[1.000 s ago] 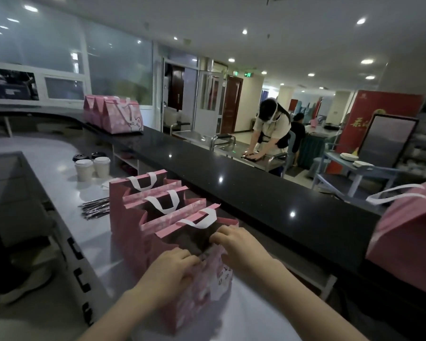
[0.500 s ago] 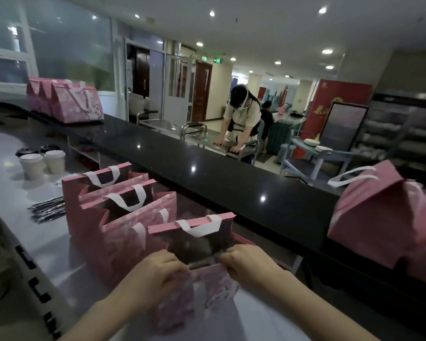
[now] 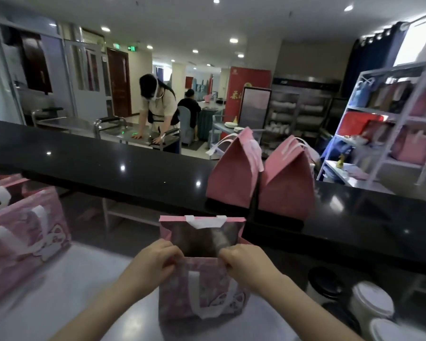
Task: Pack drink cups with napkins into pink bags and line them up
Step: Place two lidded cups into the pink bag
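Note:
An open pink bag (image 3: 202,289) with white handles is held upright over the grey worktop (image 3: 59,299) in front of me. My left hand (image 3: 155,263) pinches its near rim on the left and my right hand (image 3: 244,262) pinches the same rim on the right. The bag's dark inside shows; what it holds is too dim to tell. More open pink bags (image 3: 22,230) stand at the left edge. Two closed pink bags (image 3: 261,178) sit side by side on the black raised counter (image 3: 108,166). White-lidded cups (image 3: 369,301) stand at the lower right.
A dark-lidded cup (image 3: 325,284) stands beside the white-lidded ones. Beyond the counter a person (image 3: 158,109) leans over a steel trolley. A white shelf rack (image 3: 391,124) with bags fills the right background.
The view has swung right. The bag in my hands has moved away from the row of open bags, toward the two closed bags on the counter. Cups have come into view at lower right.

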